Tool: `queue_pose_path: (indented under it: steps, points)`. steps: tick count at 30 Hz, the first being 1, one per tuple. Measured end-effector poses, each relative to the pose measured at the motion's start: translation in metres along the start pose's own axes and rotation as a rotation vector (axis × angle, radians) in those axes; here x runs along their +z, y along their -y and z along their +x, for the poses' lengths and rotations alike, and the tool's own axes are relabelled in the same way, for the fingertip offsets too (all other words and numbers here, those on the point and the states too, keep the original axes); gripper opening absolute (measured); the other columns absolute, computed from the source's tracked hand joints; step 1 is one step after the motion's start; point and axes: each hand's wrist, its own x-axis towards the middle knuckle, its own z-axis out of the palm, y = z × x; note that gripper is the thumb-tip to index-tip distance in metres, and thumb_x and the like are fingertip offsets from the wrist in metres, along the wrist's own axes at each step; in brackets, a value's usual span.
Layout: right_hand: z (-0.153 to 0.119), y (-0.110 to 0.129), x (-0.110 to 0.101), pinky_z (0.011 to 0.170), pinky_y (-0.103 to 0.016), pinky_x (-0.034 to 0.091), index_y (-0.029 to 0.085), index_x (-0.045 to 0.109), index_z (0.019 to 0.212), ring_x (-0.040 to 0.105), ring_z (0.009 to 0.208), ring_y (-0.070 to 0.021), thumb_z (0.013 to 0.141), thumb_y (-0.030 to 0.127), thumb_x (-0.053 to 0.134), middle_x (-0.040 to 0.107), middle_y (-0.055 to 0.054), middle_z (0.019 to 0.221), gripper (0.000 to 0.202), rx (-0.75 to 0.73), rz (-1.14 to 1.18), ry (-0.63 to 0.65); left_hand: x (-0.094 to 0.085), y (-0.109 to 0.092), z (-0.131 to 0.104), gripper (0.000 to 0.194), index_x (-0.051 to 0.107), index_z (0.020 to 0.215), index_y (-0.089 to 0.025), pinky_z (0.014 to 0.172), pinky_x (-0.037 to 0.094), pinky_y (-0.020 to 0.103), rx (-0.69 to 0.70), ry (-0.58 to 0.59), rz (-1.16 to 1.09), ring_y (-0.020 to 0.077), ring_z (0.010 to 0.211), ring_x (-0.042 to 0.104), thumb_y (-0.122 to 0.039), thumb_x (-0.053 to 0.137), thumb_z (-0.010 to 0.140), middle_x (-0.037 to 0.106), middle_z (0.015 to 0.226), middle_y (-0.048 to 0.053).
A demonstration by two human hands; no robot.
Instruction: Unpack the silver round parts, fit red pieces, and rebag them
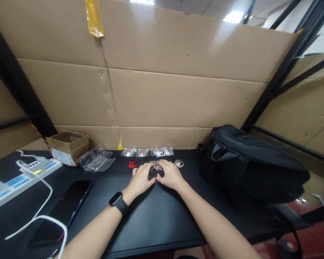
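My left hand [142, 177] and my right hand [170, 174] meet over the table, fingers curled and closed on a small shiny thing with a red spot [157, 167]. The fingers cover most of it, so its kind is unclear; it resembles the contents of the clear packets behind. Just left of my left hand lies a small pile of red pieces [132, 164]. Close to the right hand is a round metal disc [179, 163] with a hole or raised centre. Behind both hands, several clear plastic packets [142, 153] holding round shiny parts with red bits stand in a row.
A black bag [253, 169] takes up the table's right side. On the left are an open cardboard box [68, 145], crumpled clear plastic [97, 159], a power strip [21, 181], a white cable [50, 190] and a dark phone or tablet [67, 208]. Cardboard walls [162, 97] rise behind.
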Motion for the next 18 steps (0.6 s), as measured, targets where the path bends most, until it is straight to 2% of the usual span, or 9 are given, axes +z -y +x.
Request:
queue_pose_path:
  steps: [3,5,10,15,18]
  points:
    - [0.001,0.001,0.003,0.089,-0.032,0.048,0.020,0.063,0.114,0.063,0.100,-0.0223,0.084,0.016,0.058,0.066,-0.009,0.114,0.031,0.040,-0.036,0.003,0.000,-0.003,-0.001,0.045,0.055,0.126,-0.030,0.096,0.034,0.042,0.005,0.019,0.021,0.0276,0.119,0.054,-0.033,0.065,0.083,0.062,0.129,0.006]
    - [0.002,0.001,0.004,0.089,-0.030,0.048,0.021,0.062,0.113,0.063,0.101,-0.0213,0.086,0.014,0.056,0.065,-0.008,0.113,0.028,0.053,-0.023,-0.002,0.000,-0.005,-0.001,0.046,0.054,0.128,-0.031,0.096,0.034,0.042,0.000,0.026,0.031,0.0277,0.121,0.054,-0.033,0.065,0.083,0.061,0.131,0.006]
    - [0.005,0.004,0.009,0.086,-0.031,0.048,0.023,0.059,0.116,0.062,0.101,-0.0220,0.086,0.013,0.056,0.063,-0.008,0.115,0.032,0.100,-0.029,-0.022,0.002,-0.005,0.000,0.051,0.052,0.131,-0.030,0.096,0.034,0.044,-0.029,0.005,0.020,0.0298,0.124,0.052,-0.031,0.066,0.082,0.057,0.137,0.008]
    - [0.009,0.009,0.012,0.086,-0.035,0.045,0.024,0.060,0.115,0.061,0.099,-0.0247,0.086,0.020,0.061,0.061,-0.010,0.114,0.029,0.181,-0.071,-0.062,0.004,-0.005,0.000,0.056,0.050,0.134,-0.031,0.097,0.033,0.047,-0.030,-0.001,-0.011,0.0319,0.123,0.052,-0.031,0.067,0.080,0.056,0.138,0.009]
    - [0.010,0.002,0.006,0.084,-0.034,0.047,0.024,0.059,0.116,0.061,0.095,-0.0224,0.084,0.024,0.065,0.059,-0.008,0.116,0.033,0.143,0.026,-0.033,0.002,-0.006,-0.001,0.052,0.052,0.132,-0.030,0.098,0.033,0.049,-0.033,-0.010,-0.029,0.0323,0.121,0.053,-0.036,0.066,0.082,0.058,0.137,0.009]
